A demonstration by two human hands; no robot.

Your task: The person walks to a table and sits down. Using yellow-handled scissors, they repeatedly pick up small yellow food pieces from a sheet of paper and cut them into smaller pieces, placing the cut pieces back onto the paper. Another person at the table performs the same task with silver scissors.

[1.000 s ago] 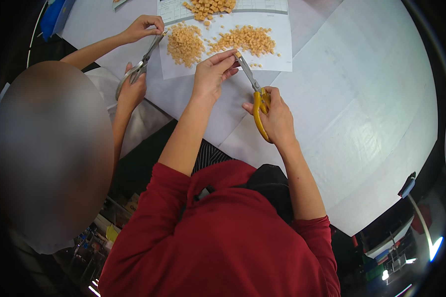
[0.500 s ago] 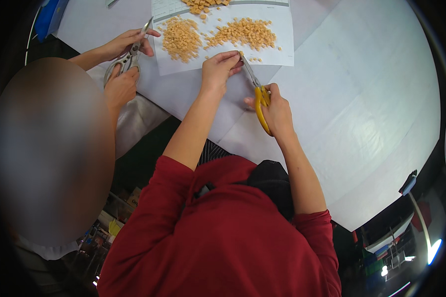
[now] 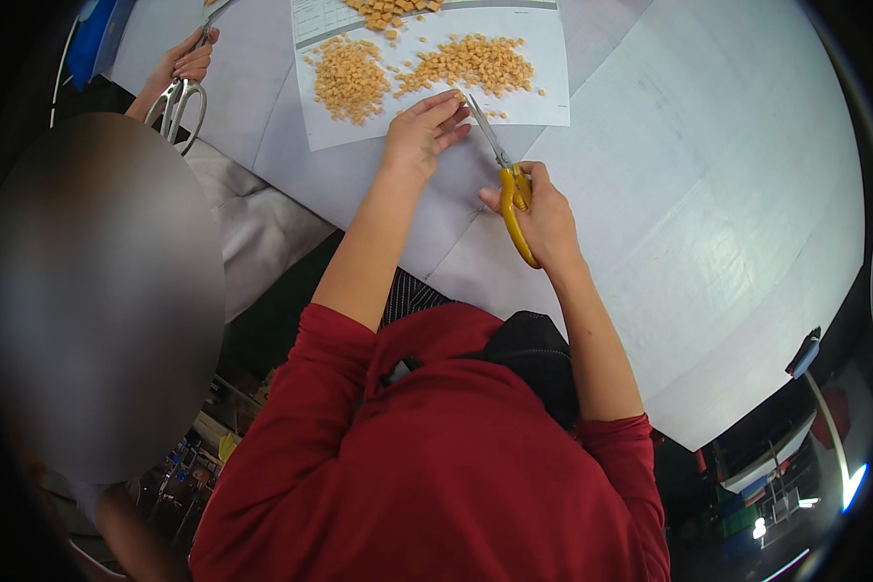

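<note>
My left hand [image 3: 421,138] is closed in a pinch at the fingertips, on a small tan-orange piece [image 3: 461,98] that its fingers partly hide. Wrapped round the yellow handles of a pair of scissors [image 3: 510,209] is my right hand [image 3: 547,215]. The scissors' blades point up and left, with their tips close beside the pinched piece. Just beyond my hands, two heaps of small tan-orange cubes, a left heap [image 3: 350,81] and a right heap [image 3: 475,63], lie on a printed white sheet [image 3: 543,109].
Larger orange cubes [image 3: 390,12] are piled at the sheet's far edge. At the left, a co-worker's hand [image 3: 192,60] holds metal-handled scissors [image 3: 177,109]. A blue bin [image 3: 97,39] stands at the far left. The pale table covering [image 3: 708,213] stretches to the right.
My left hand has drawn slightly up and left, and the scissors' tips now sit a little apart from its fingers. The co-worker's scissors have moved away up and left.
</note>
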